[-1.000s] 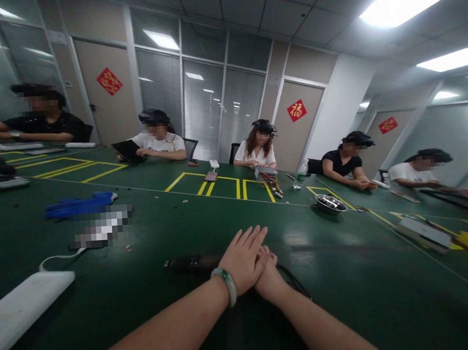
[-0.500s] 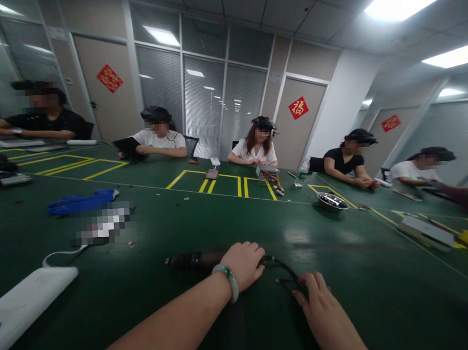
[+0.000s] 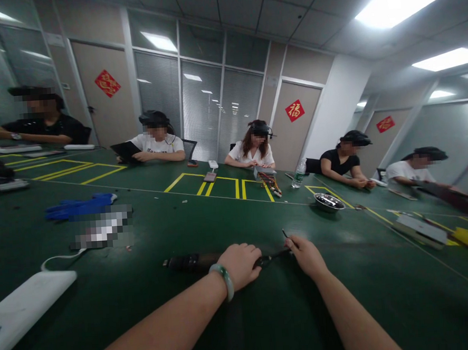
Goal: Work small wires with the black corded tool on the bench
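Observation:
On the green table (image 3: 205, 219), my left hand (image 3: 239, 263), with a green bracelet on the wrist, is closed over the right end of a long dark device (image 3: 187, 262). A thin black cable (image 3: 274, 255) runs from under that hand to my right hand (image 3: 305, 254). The right hand's fingers pinch the cable's free end, and the cable is stretched straight between the two hands just above the table.
A white power bank (image 3: 24, 306) with a white cord lies at the near left, blue gloves (image 3: 79, 206) beyond it. A metal bowl (image 3: 328, 202) sits far right of centre. Several people sit around the table's far side with devices, a bottle (image 3: 298, 175) and yellow tape markings.
My hands were stacked together one second ago, then parted. My right hand took the looped cable and has pulled it out to the right, taut. My left hand curled over the device's end.

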`<state>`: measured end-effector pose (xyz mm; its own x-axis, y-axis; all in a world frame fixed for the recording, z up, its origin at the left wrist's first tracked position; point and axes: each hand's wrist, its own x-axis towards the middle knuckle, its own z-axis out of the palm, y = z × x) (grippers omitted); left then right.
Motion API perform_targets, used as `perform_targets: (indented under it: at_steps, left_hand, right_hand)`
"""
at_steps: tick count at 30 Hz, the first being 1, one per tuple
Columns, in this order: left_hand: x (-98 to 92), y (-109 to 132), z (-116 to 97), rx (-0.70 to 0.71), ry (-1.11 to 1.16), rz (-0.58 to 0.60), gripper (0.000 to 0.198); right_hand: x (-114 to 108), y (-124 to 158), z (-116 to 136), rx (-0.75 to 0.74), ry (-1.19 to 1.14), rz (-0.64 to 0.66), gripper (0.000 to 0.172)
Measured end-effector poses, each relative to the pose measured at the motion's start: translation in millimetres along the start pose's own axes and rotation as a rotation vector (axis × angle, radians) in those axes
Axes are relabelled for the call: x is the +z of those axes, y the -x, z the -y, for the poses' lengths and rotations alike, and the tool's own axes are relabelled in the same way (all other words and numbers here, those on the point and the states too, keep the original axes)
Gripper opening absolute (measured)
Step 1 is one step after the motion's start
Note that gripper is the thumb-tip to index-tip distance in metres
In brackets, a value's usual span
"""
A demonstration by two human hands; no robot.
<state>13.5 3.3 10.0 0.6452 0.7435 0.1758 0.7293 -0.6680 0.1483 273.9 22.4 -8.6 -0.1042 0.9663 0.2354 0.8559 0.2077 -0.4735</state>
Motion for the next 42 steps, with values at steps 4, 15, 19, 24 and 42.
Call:
perform_targets:
  at_steps: [4,15,19,24,42]
  left_hand:
    - [1.1,-2.1,-0.4,-0.009,-0.017,-0.008,0.029]
    - [4.6,-3.6,3.2,-0.004,0.007,-0.047,0.024]
    - [8.2,-4.7,2.4,-0.016,-0.003,-0.047,0.021]
    - [12.5,-5.5,-5.0,-0.026,-0.039,-0.048,0.019]
    - [14.4,-7.0,-11.3,0.001,-0.037,-0.095,0.01]
  right_hand:
    - [-3.1,11.2,4.6,-0.055,0.032,0.049,0.038]
    - [-23.1,26.7,37.9,0.036,0.014,0.192,0.031]
    - [-13.2,32.1,56.2,0.096,-0.02,0.167,0.027]
    - [-2.7,33.8,63.5,0.134,-0.003,0.085,0.02]
    - [12.8,30.3,55.6,0.0,0.224,0.137,0.01]
